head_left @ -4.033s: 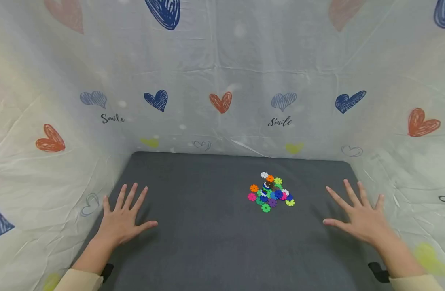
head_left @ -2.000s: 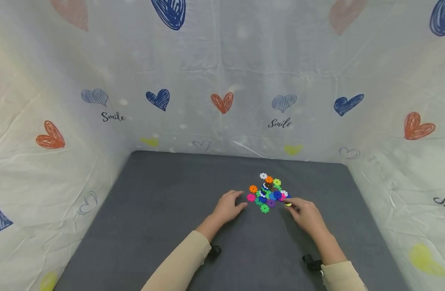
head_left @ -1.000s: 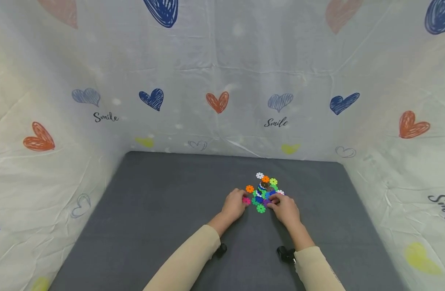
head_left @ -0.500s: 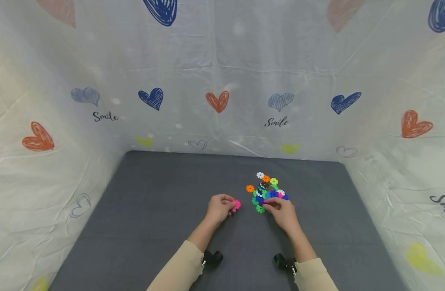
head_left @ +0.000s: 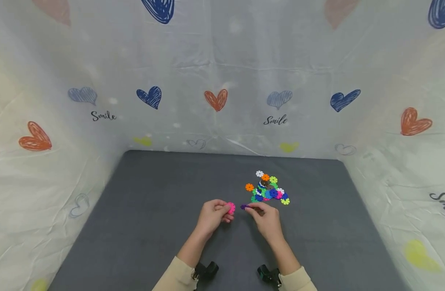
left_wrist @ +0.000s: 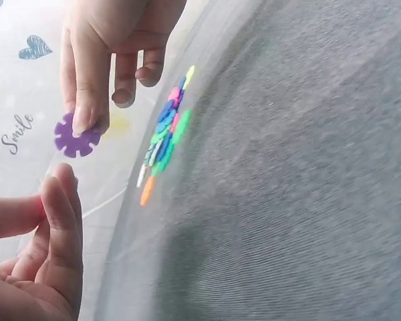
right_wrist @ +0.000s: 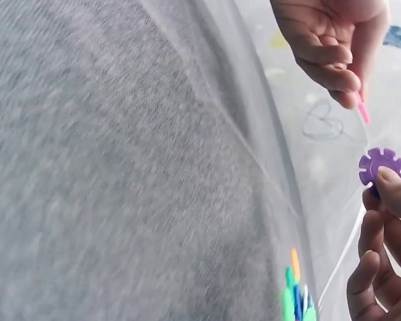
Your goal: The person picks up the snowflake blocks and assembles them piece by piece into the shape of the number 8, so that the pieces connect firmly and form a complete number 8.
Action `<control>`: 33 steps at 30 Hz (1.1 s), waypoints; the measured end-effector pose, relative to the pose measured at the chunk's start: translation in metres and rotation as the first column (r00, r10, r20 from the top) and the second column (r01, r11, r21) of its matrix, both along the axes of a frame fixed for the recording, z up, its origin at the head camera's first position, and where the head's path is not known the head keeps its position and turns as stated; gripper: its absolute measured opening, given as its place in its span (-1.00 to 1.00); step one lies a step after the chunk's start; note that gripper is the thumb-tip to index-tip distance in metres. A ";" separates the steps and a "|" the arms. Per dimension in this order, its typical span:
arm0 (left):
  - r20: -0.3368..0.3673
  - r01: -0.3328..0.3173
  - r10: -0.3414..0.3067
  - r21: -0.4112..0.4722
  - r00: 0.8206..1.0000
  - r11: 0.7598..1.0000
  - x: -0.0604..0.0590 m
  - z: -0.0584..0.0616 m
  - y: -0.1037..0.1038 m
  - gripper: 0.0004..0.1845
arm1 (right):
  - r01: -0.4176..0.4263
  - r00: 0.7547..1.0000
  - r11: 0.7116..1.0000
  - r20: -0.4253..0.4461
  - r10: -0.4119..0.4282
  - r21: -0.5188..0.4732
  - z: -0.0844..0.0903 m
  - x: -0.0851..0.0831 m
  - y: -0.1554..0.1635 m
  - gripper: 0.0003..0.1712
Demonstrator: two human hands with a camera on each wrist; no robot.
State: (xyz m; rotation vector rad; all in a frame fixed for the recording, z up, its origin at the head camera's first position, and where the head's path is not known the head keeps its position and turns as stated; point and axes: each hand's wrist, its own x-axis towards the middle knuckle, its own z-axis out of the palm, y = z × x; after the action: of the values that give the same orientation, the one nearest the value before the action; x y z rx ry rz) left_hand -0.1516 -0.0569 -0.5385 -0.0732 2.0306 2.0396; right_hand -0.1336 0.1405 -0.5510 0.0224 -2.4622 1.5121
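Note:
In the head view my left hand (head_left: 210, 218) pinches a pink notched disc (head_left: 231, 208), a snowflake-shaped building piece, between thumb and fingers. Facing it, my right hand (head_left: 267, 221) pinches a purple notched disc (head_left: 244, 207) by its edge. A small gap separates the two discs above the table. The right wrist view shows the purple disc (right_wrist: 382, 166) flat-on, with the pink disc (right_wrist: 363, 110) edge-on beyond it. In the left wrist view the purple disc (left_wrist: 77, 136) hangs just past my left fingertips, while my fingers mostly hide the pink one.
A pile of notched discs (head_left: 269, 193) in several colours lies on the grey table (head_left: 164, 190), just beyond my right hand. An orange disc (head_left: 249, 187) lies at its left side, a yellow one (head_left: 285, 201) at its right. A heart-printed curtain (head_left: 186, 72) surrounds the table.
Both hands have come in from the sides to the pile. The left picked up the pink disc and drew back toward me; the right picked up the purple disc and moved left toward it.

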 end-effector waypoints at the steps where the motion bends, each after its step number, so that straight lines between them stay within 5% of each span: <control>1: -0.010 0.010 -0.010 -0.008 1.000 1.000 -0.001 0.001 -0.001 -0.76 | -0.010 1.000 1.000 -0.008 0.010 0.004 0.001 -0.001 -0.002 -0.91; 21: -0.104 0.087 -0.113 -0.229 0.988 0.970 -0.008 0.017 0.000 -0.84 | -0.135 0.984 0.980 -0.098 0.150 0.146 0.013 -0.009 -0.003 -0.90; 33: -0.131 0.096 -0.142 -0.307 0.981 0.947 -0.003 0.020 0.003 -0.86 | -0.128 0.935 0.944 -0.279 0.217 0.305 0.014 -0.008 -0.003 -0.88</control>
State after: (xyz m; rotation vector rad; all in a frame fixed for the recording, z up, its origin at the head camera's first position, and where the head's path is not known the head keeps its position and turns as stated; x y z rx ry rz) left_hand -0.1548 -0.0537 -0.5181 0.1487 2.3621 1.6973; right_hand -0.1414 0.1374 -0.5367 0.5054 -2.4401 1.0996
